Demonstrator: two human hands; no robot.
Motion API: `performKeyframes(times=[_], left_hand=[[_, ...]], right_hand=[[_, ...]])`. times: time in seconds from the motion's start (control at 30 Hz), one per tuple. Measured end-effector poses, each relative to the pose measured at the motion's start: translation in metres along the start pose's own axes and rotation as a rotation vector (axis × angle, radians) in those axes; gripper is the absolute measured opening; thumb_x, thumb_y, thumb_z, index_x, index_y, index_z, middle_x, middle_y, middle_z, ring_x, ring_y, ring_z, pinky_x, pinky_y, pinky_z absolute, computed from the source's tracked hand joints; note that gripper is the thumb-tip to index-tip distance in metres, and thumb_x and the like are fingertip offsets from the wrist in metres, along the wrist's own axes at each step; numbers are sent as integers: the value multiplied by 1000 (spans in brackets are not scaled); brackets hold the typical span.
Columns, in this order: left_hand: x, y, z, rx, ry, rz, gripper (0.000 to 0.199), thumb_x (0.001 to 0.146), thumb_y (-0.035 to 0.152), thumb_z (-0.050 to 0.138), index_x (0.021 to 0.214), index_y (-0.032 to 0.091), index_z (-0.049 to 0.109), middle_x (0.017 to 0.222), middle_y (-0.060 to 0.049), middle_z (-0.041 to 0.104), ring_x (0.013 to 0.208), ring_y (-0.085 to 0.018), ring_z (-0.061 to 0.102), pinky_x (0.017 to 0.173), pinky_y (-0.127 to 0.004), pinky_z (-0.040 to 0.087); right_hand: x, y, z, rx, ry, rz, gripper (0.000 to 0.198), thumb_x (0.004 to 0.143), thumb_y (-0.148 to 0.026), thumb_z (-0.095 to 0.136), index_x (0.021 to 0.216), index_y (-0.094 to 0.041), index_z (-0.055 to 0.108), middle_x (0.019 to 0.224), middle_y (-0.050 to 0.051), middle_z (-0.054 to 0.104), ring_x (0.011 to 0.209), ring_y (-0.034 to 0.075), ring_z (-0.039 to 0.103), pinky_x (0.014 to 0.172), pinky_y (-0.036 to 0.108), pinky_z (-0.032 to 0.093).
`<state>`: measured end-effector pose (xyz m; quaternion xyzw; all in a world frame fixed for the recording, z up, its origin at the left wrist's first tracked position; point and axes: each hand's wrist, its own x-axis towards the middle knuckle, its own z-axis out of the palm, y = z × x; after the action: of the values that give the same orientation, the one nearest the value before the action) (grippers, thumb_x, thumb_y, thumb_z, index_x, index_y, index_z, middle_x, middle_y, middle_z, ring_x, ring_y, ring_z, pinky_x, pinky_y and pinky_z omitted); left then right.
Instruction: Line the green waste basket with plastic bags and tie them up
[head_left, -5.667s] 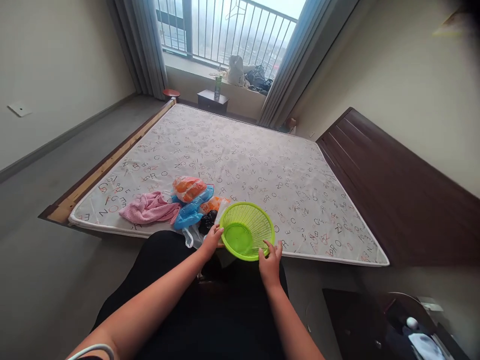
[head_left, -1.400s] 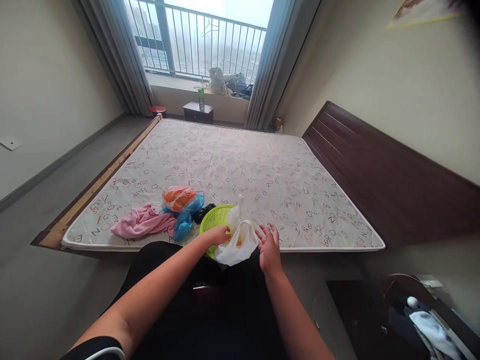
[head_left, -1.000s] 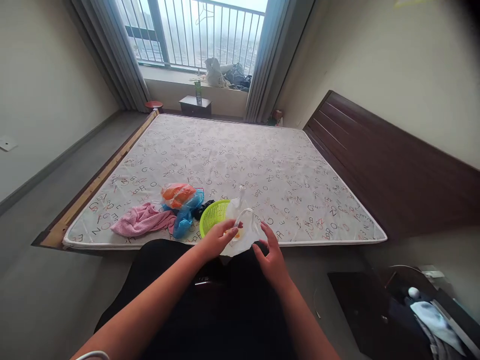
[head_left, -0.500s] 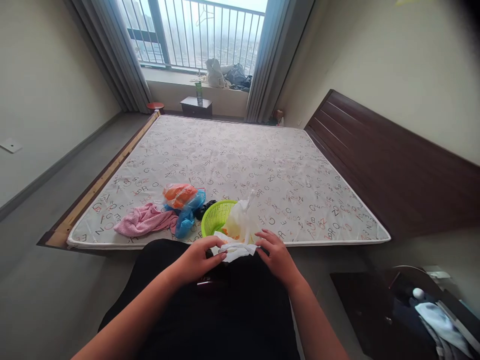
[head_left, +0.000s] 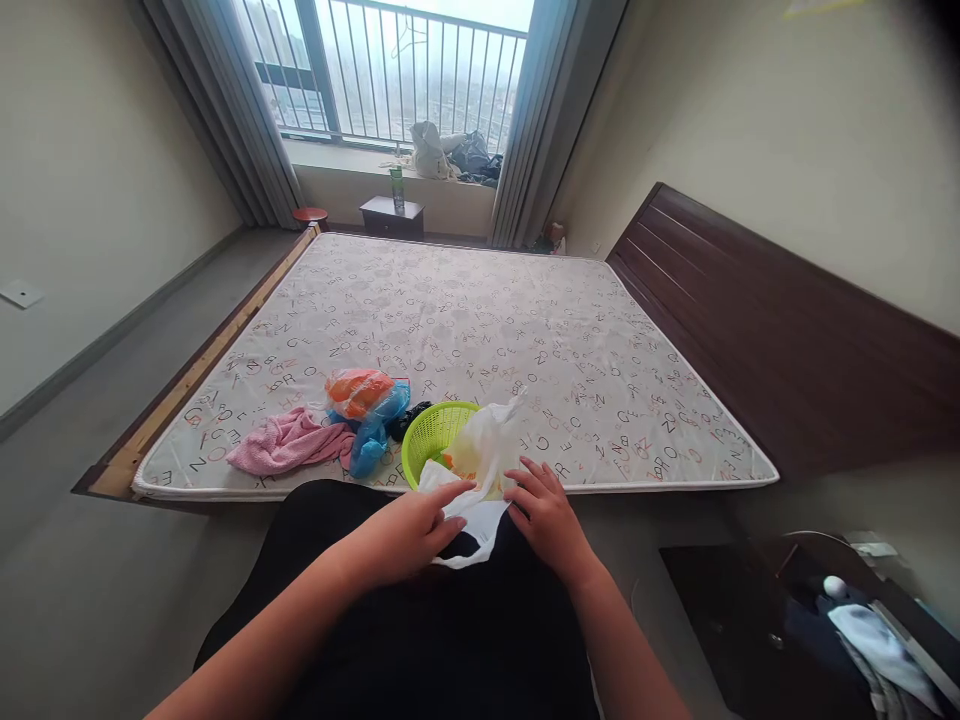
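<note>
A thin white plastic bag with orange print lies over my lap and the front of a lime-green plastic basket, its upper part standing up crumpled. My left hand is over the bag's left side, index finger stretched across it and thumb apart. At the right edge of the bag, my right hand has its fingers bent against the plastic, pinching the edge near the thumb. One handle loop of the bag hangs towards me between the hands. Part of the basket is hidden behind the bag.
Left of the basket lie a black bag, blue and orange plastic bags and a pink towel, all on the letter-patterned mattress. A dark headboard rises at right. A dark low table stands at lower right.
The bag's near edge has dropped lower and spread into a loop. My left hand has shifted slightly right, its index finger stretching out from a pinch. My right hand has barely moved.
</note>
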<state>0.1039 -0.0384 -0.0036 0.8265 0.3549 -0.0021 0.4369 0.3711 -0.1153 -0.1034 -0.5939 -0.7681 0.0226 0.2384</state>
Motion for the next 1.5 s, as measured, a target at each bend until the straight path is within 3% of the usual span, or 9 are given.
performKeyframes(times=[0.13, 0.3, 0.47, 0.57, 0.8, 1.0, 1.17, 1.33, 1.5], left_hand=[[-3, 12, 6, 418, -100, 1, 69, 96, 45, 55, 161, 33, 35, 94, -10, 78, 88, -32, 74, 74, -36, 52], [-1, 25, 16, 568, -107, -10, 54, 99, 45, 51, 151, 30, 50, 94, -13, 78, 84, -35, 75, 69, -42, 56], [12, 38, 46, 477, -13, 236, 28, 98, 22, 46, 117, 19, 67, 104, -13, 73, 91, -31, 73, 75, -42, 57], [23, 31, 64, 434, -28, 241, 26, 92, 14, 49, 110, 16, 67, 106, -16, 72, 93, -32, 71, 76, -42, 57], [39, -9, 64, 477, 254, 41, 29, 93, 8, 42, 112, 16, 62, 105, -12, 68, 100, -28, 66, 89, -43, 55], [37, 6, 56, 433, 236, 367, 20, 96, 15, 46, 105, 18, 64, 105, -12, 67, 104, -28, 63, 95, -43, 52], [46, 1, 61, 512, 69, 88, 28, 88, 8, 52, 111, 14, 66, 112, -16, 69, 104, -31, 67, 91, -45, 55], [39, -14, 63, 596, 71, -144, 36, 89, 6, 49, 120, 13, 64, 115, -19, 68, 88, -31, 73, 76, -44, 58], [32, -18, 66, 632, 27, -203, 58, 87, 8, 52, 145, 10, 52, 151, -34, 46, 84, -35, 75, 68, -46, 59]], right_hand=[[-2, -8, 1, -39, -99, -43, 19, 90, -13, 66, 96, -29, 74, 143, 2, 63, 147, 34, 43, 118, 61, 35], [0, -17, -6, -18, -257, 7, 22, 90, -15, 66, 101, -31, 76, 134, 3, 68, 128, 29, 58, 107, 51, 44], [12, -30, -9, 54, -376, 18, 19, 93, -15, 60, 95, -27, 74, 111, 3, 75, 107, 25, 67, 112, 55, 38], [18, -34, -5, 133, -427, -5, 19, 91, -12, 57, 90, -23, 73, 107, 5, 76, 99, 22, 70, 105, 43, 47], [14, -30, -1, 146, -402, 101, 29, 93, -19, 53, 113, -26, 73, 149, 8, 58, 87, 21, 74, 78, 31, 55], [12, -31, 25, 125, -405, 147, 40, 95, -24, 54, 131, -28, 68, 158, 11, 49, 72, 19, 73, 68, 32, 56], [12, -32, 37, 101, -460, 207, 52, 93, -27, 60, 145, -27, 56, 162, 17, 41, 77, 23, 75, 68, 35, 60], [3, -14, 39, 127, -243, 179, 56, 94, -33, 62, 147, -23, 51, 151, 18, 54, 134, 35, 58, 106, 50, 53], [-2, -6, 47, 203, -214, 248, 48, 96, -33, 58, 143, -22, 54, 138, 16, 63, 133, 34, 58, 112, 57, 47]])
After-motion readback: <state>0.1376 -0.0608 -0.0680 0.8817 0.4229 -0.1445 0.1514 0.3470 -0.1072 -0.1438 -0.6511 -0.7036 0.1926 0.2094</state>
